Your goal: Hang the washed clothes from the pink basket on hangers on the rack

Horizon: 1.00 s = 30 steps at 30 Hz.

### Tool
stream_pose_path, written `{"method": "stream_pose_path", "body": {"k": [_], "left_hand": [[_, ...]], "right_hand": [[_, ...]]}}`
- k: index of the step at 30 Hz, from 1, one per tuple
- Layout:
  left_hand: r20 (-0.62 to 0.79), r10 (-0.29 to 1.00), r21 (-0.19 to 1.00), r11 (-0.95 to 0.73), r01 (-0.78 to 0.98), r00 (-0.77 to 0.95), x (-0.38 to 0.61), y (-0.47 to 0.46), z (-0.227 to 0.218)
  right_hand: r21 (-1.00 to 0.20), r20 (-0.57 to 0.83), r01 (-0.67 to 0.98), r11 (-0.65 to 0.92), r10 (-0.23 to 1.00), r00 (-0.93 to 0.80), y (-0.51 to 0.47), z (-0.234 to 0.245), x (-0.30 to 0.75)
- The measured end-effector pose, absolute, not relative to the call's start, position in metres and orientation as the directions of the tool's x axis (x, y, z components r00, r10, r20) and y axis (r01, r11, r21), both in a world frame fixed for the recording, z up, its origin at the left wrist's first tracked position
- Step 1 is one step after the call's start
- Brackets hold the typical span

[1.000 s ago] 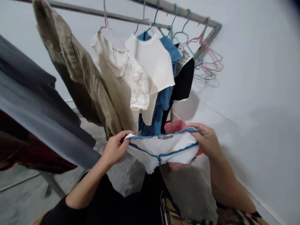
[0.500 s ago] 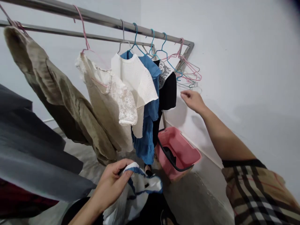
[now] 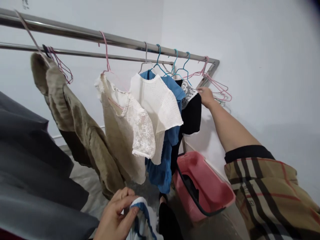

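My left hand [image 3: 117,213], low in the view, pinches the edge of a white garment [image 3: 142,220] with blue trim. Most of that garment falls below the picture's edge. My right hand [image 3: 206,97] reaches up to the far end of the rail, its fingers closed at the outer end of a blue hanger [image 3: 185,70]. The fingertips are partly hidden there. Right beside them hangs a black garment [image 3: 191,116] with a white lace collar [image 3: 188,93].
On the metal rail [image 3: 120,41] hang olive trousers [image 3: 82,123], a cream lace top [image 3: 122,130], a white short-sleeved top [image 3: 156,100] and a blue dress [image 3: 161,173]. Pink hangers [image 3: 222,88] cluster at the far end. Below stands a pink basket [image 3: 215,186] with something dark inside. Grey cloth [image 3: 30,173] hangs left.
My right hand has moved from open air beside the rail's end to the blue hanger. My left hand has dropped slightly with the white garment. The whole view has shifted.
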<state>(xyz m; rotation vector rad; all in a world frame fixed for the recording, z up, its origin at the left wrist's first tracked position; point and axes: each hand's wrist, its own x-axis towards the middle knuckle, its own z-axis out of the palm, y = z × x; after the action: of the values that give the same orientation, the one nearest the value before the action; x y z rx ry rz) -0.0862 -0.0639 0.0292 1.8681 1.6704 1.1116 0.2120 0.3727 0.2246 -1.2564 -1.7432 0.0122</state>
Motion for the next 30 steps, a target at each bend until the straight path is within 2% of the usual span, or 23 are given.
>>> {"method": "stream_pose_path", "body": {"k": [4,7,11,15,19,20,23,26,28,30], "left_hand": [[0.359,0.929,0.676,-0.189,0.713,-0.095,-0.087,-0.058,0.019],[0.336,0.936,0.705,-0.178,0.686,-0.102,-0.083,-0.056,0.022],[0.199,0.966,0.851,-0.089,0.518,-0.162,-0.075,-0.056,0.03],[0.013,0.953,0.969,0.062,0.238,-0.302,-0.071,-0.058,0.03],[-0.028,0.933,0.992,0.07,0.104,-0.358,-0.071,-0.059,0.024],[-0.031,0.927,0.994,0.07,0.089,-0.373,-0.072,-0.058,0.023],[-0.034,0.907,0.997,0.058,0.046,-0.42,-0.073,-0.054,0.02],[-0.052,0.894,0.998,0.058,-0.001,-0.445,-0.073,-0.05,0.018],[-0.074,0.888,0.997,0.061,-0.044,-0.453,-0.072,-0.049,0.016],[-0.088,0.886,0.995,0.058,-0.081,-0.456,-0.07,-0.05,0.014]], "right_hand": [[-0.542,0.687,0.669,0.51,0.726,0.003,0.368,0.231,0.2],[-0.549,0.745,0.646,0.531,0.661,0.09,0.356,0.234,0.204],[-0.546,0.79,0.64,0.541,0.586,0.179,0.309,0.216,0.22],[-0.57,0.795,0.587,0.574,0.566,0.218,0.219,0.151,0.241],[-0.72,0.678,0.469,0.512,0.662,0.319,0.117,0.059,0.258],[-0.773,0.613,0.419,0.477,0.732,0.298,0.094,0.039,0.26],[-0.911,0.412,0.119,0.395,0.878,0.244,0.033,-0.003,0.261],[-0.948,0.275,-0.097,0.302,0.935,0.222,-0.013,-0.02,0.258],[-0.946,0.272,-0.136,0.296,0.947,0.171,-0.033,-0.027,0.258],[-0.959,0.271,-0.066,0.275,0.961,0.064,-0.047,-0.035,0.263]]}}
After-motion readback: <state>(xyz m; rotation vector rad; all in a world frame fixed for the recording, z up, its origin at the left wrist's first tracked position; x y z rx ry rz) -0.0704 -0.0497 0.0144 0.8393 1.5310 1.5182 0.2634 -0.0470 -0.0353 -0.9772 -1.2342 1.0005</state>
